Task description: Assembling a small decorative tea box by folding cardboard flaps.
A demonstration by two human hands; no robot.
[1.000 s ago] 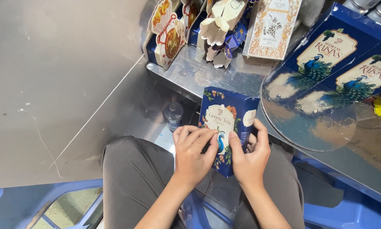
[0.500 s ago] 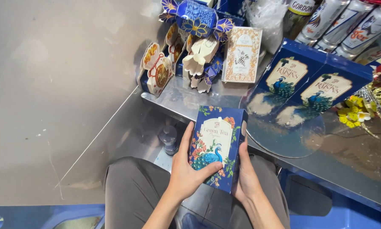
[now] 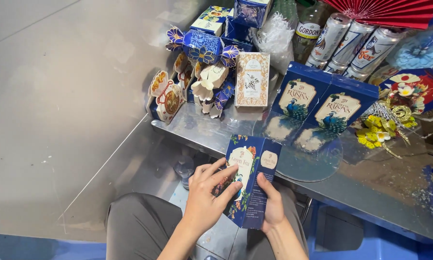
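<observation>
A tall dark-blue carton [image 3: 253, 169] with a floral pattern and a cream oval label stands upright over my lap, held between both hands. My left hand [image 3: 206, 196] lies across its front face, fingers spread over the label. From below and behind, my right hand [image 3: 271, 206] grips the carton's right side, thumb on the side panel. The carton hangs just in front of the steel table's edge [image 3: 293, 180].
On the steel table stand two blue peacock-printed boxes [image 3: 322, 103], a cream floral box [image 3: 252, 80], blue and cream folded paper boxes [image 3: 202, 62], several drink cans [image 3: 351, 45], a red fan [image 3: 394, 12], yellow paper flowers [image 3: 377, 135] and a round clear disc [image 3: 312, 154]. Grey floor lies left.
The carton has been lifted and turned upright, its front now facing me. My view has tilted up, showing more of the table's far side.
</observation>
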